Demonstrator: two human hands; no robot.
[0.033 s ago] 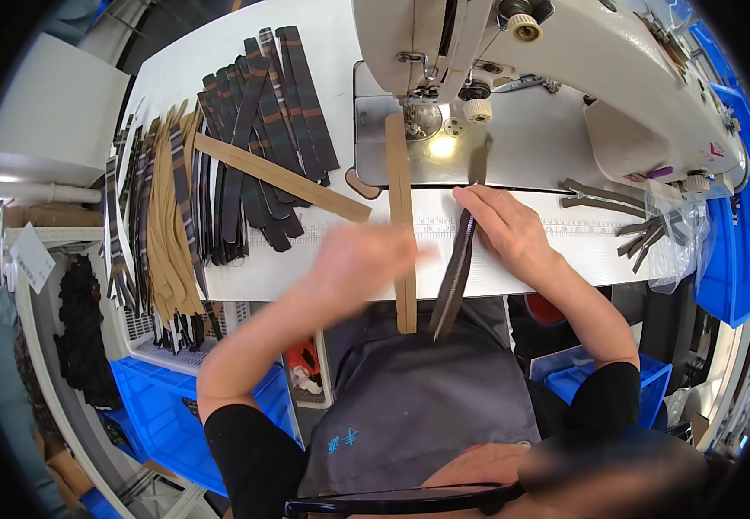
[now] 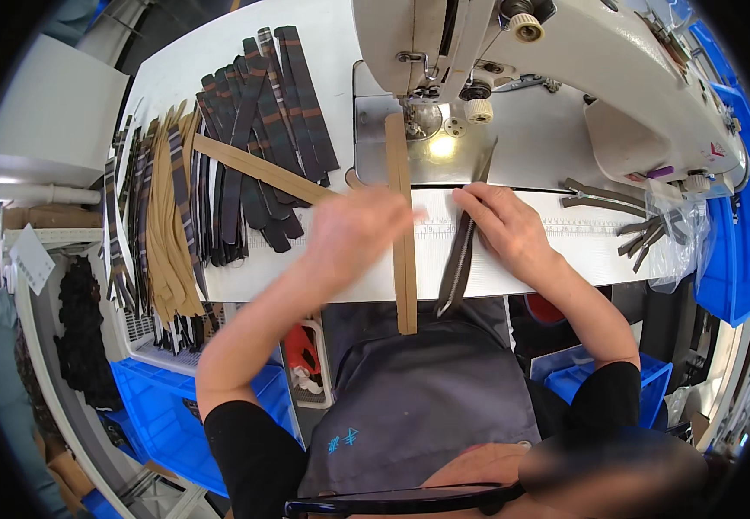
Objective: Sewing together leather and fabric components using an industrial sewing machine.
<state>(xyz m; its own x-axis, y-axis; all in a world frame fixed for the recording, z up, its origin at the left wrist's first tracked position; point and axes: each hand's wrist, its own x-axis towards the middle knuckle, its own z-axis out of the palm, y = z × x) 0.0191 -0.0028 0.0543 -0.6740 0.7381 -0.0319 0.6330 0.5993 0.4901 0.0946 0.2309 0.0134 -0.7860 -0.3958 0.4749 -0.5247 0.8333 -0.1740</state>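
Note:
My right hand [image 2: 509, 227] grips a dark zipper [image 2: 456, 270] between thumb and fingers, its lower end hanging past the table's front edge. My left hand [image 2: 359, 232] is smeared by motion, so its fingers do not show clearly. It is beside a tan fabric strip [image 2: 403, 259] that runs from next to the needle area of the sewing machine [image 2: 440, 52] down over the front edge. A second tan strip [image 2: 258, 166] lies slanted at the left, its near end partly behind my left hand.
Dark plaid strips [image 2: 262, 121] and a bundle of tan strips [image 2: 167, 225] lie on the left of the white table [image 2: 331, 52]. At the right are more zippers [image 2: 604, 199] and a clear plastic bag [image 2: 677, 242]. Blue bins [image 2: 159, 406] stand below.
My left hand has moved up a little, toward the machine, and now covers the slanted tan strip's end. The zipper's lower end has risen slightly; my right hand keeps its hold.

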